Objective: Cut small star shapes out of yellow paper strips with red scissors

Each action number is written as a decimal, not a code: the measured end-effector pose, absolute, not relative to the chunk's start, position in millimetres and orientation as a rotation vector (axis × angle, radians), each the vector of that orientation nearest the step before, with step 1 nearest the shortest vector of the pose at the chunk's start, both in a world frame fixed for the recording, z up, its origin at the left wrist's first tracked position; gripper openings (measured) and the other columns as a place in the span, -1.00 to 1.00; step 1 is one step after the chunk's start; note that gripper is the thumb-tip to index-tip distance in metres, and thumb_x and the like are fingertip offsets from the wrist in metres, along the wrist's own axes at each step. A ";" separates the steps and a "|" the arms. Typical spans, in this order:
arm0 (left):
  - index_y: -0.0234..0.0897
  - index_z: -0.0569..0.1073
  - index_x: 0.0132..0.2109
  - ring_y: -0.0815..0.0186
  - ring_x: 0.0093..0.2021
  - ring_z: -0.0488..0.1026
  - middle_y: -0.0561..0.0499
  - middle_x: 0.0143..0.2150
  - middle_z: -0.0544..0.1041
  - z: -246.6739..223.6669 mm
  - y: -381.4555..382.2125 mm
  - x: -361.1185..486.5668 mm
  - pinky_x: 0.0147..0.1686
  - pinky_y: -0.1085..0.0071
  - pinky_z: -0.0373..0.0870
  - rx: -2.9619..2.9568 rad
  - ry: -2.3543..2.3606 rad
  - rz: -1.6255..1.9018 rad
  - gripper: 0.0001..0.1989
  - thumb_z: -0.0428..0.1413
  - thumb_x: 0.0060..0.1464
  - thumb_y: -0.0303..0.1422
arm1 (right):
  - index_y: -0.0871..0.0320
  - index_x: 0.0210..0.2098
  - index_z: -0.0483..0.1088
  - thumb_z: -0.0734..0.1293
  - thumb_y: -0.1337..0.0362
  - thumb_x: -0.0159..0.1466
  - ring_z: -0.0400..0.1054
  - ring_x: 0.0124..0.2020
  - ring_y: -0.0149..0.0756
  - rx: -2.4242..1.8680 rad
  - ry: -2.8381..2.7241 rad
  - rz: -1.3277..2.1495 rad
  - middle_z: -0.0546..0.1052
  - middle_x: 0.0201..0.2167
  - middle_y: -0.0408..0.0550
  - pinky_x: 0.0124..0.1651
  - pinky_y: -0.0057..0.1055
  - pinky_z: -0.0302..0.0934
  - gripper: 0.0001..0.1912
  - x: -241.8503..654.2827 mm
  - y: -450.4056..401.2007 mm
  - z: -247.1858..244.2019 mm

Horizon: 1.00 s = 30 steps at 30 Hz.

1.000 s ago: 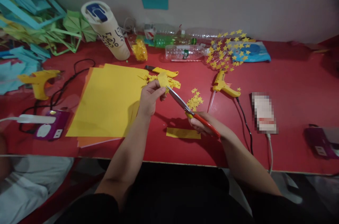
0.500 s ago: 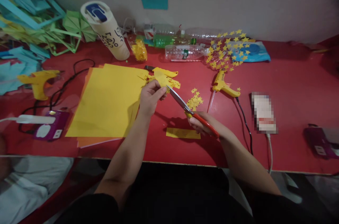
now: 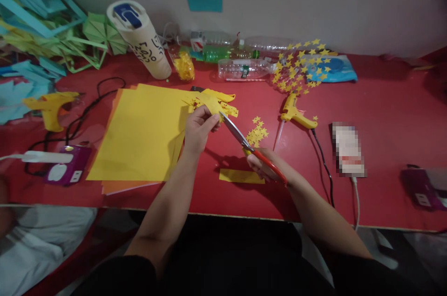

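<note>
My left hand (image 3: pixel 201 127) pinches a small piece of yellow paper (image 3: pixel 211 104) over the table. In my right hand (image 3: pixel 262 164) are red-handled scissors (image 3: pixel 240 136), their tips touching or very close to the paper beside my left thumb. A pile of small yellow paper stars (image 3: pixel 257 133) lies just past the scissors. Below them is a yellow paper strip (image 3: pixel 241 176). Beyond my left hand are yellow paper scraps (image 3: pixel 228 109) and a yellow-handled cutter (image 3: pixel 223 95). Yellow sheets (image 3: pixel 146 133) lie stacked to the left, with orange sheets under them.
Yellow glue guns (image 3: pixel 296 115) (image 3: pixel 52 108) lie right and left with black cords. A clear bottle with yellow stars (image 3: pixel 296 70), other plastic bottles (image 3: pixel 240 70) and a white tumbler (image 3: pixel 143 42) line the back. A phone (image 3: pixel 348 149) lies right. Someone's light clothing (image 3: pixel 45 240) shows lower left.
My right hand and the scissors have shifted very slightly to the left. The paper in my left hand has tilted a little; otherwise things look the same.
</note>
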State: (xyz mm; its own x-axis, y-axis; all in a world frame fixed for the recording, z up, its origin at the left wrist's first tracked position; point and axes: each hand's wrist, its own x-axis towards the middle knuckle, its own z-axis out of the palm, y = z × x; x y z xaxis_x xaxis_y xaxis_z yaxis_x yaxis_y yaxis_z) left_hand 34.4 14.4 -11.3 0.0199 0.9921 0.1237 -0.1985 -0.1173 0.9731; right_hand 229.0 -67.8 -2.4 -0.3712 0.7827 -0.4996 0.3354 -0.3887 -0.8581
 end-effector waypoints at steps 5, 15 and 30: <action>-0.28 0.39 -0.50 0.54 -0.63 0.33 0.15 -0.64 0.41 -11.9 14.7 35.0 -0.63 0.61 0.28 1.152 0.955 1.376 -0.84 0.20 -0.09 -0.34 | 0.08 -0.59 0.09 0.28 0.06 0.18 0.06 -0.81 -0.55 -1.552 -1.466 1.794 0.12 -0.77 -0.35 -0.76 -0.56 0.03 -0.63 226.5 -67.7 -1.9; -0.27 0.40 -0.50 0.53 -0.64 0.33 0.15 -0.64 0.42 -12.8 15.0 34.2 -0.64 0.59 0.28 1.153 0.928 1.349 -0.85 0.20 -0.11 -0.33 | 0.09 -0.56 0.12 0.31 -0.06 0.16 0.04 -0.78 -0.57 -1.409 -1.447 1.793 0.17 -0.73 -0.34 -0.74 -0.56 0.05 -0.57 229.4 -71.1 -3.3; -0.26 0.36 -0.53 0.53 -0.64 0.31 0.16 -0.66 0.38 -6.2 12.7 34.5 -0.63 0.57 0.28 1.109 0.938 1.295 -0.87 0.18 -0.16 -0.36 | 0.08 -0.57 0.07 0.26 0.21 0.23 0.00 -0.79 -0.56 -1.477 -1.448 1.818 0.10 -0.76 -0.36 -0.73 -0.57 -0.03 -0.68 230.5 -71.1 -4.2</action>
